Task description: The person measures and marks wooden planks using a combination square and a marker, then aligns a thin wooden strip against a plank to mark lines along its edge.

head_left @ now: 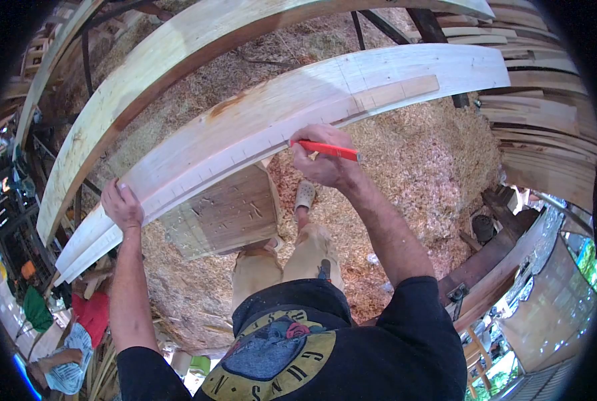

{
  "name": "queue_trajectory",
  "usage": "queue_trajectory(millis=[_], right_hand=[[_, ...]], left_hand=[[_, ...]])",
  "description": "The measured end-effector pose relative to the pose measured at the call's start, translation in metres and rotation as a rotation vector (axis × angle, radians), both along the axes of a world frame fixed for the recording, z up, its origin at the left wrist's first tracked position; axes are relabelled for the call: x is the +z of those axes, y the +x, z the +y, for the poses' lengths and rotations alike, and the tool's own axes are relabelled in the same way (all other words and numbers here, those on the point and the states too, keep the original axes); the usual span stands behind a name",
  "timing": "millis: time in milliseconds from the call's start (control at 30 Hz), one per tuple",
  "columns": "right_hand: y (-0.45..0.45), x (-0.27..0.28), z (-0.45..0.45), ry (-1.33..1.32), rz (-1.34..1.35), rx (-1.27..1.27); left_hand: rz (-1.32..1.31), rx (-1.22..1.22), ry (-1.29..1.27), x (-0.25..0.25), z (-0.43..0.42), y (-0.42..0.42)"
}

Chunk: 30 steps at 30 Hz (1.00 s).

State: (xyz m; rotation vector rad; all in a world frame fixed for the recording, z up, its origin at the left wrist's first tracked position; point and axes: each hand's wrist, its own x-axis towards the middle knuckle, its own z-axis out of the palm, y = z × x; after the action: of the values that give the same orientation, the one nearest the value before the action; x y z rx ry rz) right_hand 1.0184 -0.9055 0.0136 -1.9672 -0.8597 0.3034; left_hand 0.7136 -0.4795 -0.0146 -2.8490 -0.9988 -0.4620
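Note:
My right hand (322, 157) is closed around a red pencil (335, 151), its front end at the lower edge of a long pale plank (272, 100). Along that edge lies a thin wooden strip (212, 162) with a row of short dark marks. My left hand (122, 206) rests farther left across the strip and plank, fingers stretched out and lying flat; the thumb is hard to see. A shorter wooden piece (399, 91) lies on the plank's right part, near several pencil lines.
A second curved beam (145, 83) runs beyond the plank. Below it, a brown board (225, 210) lies on shavings (405, 194) by my feet. Stacked planks (539, 113) stand at the right. Another person's arm (58, 361) shows at lower left, near a red cloth (91, 317).

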Motion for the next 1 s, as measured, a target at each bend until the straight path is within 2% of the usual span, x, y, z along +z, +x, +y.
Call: queue_trajectory(millis=[267,367,667,1000], right_hand=[[0.000,0.005,0.002,-0.029,0.014,-0.015],[0.000,0.005,0.001,0.065,0.038,-0.017],[-0.014,0.010,0.011,0.083,0.100,0.024],[-0.016,0.003,0.016,0.080,-0.017,0.021]], left_hand=[[-0.001,0.021,-0.022,0.002,-0.002,0.002],[-0.015,0.026,-0.034,0.002,-0.004,0.002],[-0.038,0.012,-0.001,0.006,-0.008,0.006],[-0.038,0.003,0.010,0.005,-0.008,0.005]])
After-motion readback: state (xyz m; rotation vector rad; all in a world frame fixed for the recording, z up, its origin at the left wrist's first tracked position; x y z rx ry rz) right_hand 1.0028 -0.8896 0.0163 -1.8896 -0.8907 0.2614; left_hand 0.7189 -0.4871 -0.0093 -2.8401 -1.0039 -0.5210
